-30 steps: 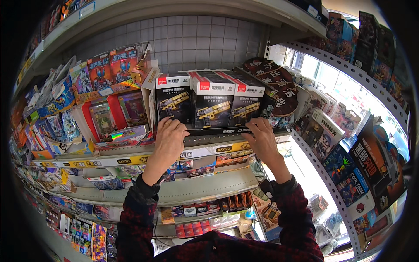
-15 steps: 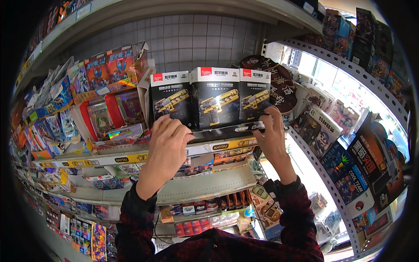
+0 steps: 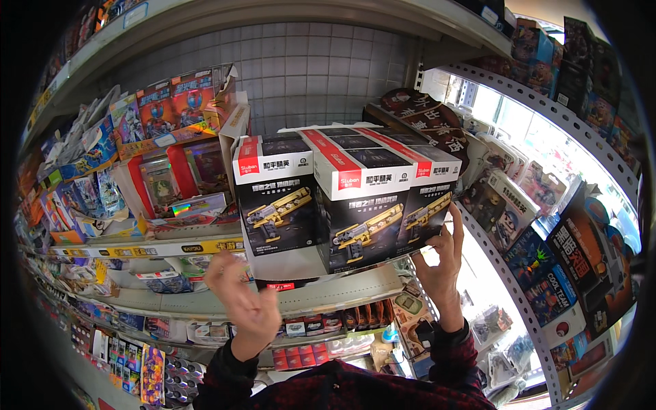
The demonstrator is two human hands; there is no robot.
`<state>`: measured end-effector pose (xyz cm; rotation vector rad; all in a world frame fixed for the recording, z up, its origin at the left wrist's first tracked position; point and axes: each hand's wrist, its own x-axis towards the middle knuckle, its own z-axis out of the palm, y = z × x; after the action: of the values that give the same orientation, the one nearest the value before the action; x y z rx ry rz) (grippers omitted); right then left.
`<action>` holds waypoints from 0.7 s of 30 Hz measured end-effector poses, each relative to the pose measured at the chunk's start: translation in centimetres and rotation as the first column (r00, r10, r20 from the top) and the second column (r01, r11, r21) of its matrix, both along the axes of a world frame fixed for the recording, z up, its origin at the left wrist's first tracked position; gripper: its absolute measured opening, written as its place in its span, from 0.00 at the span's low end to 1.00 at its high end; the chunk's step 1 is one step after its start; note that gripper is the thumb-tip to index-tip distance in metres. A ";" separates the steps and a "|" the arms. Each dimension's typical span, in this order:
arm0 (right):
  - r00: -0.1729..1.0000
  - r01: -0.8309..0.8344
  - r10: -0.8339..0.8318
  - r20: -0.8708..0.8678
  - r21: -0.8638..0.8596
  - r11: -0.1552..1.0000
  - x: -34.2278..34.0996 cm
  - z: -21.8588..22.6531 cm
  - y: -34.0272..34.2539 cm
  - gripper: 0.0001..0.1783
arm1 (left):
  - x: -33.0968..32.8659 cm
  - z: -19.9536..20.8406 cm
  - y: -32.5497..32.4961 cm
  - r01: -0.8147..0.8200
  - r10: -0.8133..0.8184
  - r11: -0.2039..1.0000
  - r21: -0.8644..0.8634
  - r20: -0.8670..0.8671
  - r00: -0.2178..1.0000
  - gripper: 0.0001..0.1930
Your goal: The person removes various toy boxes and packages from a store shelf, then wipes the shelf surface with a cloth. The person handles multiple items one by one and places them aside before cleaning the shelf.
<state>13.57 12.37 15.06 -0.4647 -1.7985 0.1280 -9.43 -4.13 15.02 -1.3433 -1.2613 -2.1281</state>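
Note:
A shallow display tray [image 3: 294,265] juts out past the shelf edge in front of me. It carries black toy boxes with white and red tops and a gold toy gun pictured on the front. The left toy box [image 3: 277,205] stands further back than the middle toy box [image 3: 365,212], and grey tray floor shows before it. At the tray's front right corner, my right hand [image 3: 441,273] grips the edge beside the right toy box [image 3: 427,198]. My left hand [image 3: 244,301], slightly blurred, is apart from the tray's left front corner, fingers spread, holding nothing.
Card packs in display boxes [image 3: 174,109] fill the shelf at left, behind a yellow label strip [image 3: 205,247]. A dark round sign [image 3: 427,119] leans behind the tray. Blister packs [image 3: 502,198] and a perforated metal upright [image 3: 509,301] are at right. Lower shelves [image 3: 342,294] hold small boxes.
The tray of toy boxes has come forward off the shelf toward me, its box tops now showing. My left hand has let go and dropped lower; my right hand still holds the right corner.

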 end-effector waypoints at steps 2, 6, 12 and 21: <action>0.999 0.022 -0.020 0.044 -0.062 0.998 0.5 -0.1 -0.2 0.20 | -1.6 -1.2 0.7 0.112 -0.118 0.993 0.040 0.180 0.977 0.25; 0.943 -0.333 0.324 -0.080 -0.255 0.908 2.0 0.3 -0.2 0.16 | -5.1 -2.2 0.0 0.863 -0.639 0.432 0.260 0.764 0.090 0.26; 0.748 -0.657 0.507 -0.428 -0.373 0.655 1.0 -0.1 1.4 0.38 | -7.2 -3.1 2.9 0.867 -0.699 0.253 0.429 0.701 -0.142 0.21; 0.549 -0.833 0.377 -0.746 -0.449 0.324 0.0 0.9 0.4 0.31 | -8.2 -4.8 3.1 0.956 -0.759 0.129 0.264 0.647 -0.076 0.25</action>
<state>13.56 12.78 15.99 -0.2128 -1.1606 1.5623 -17.67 -1.01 10.26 -1.9755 -0.8362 -3.8574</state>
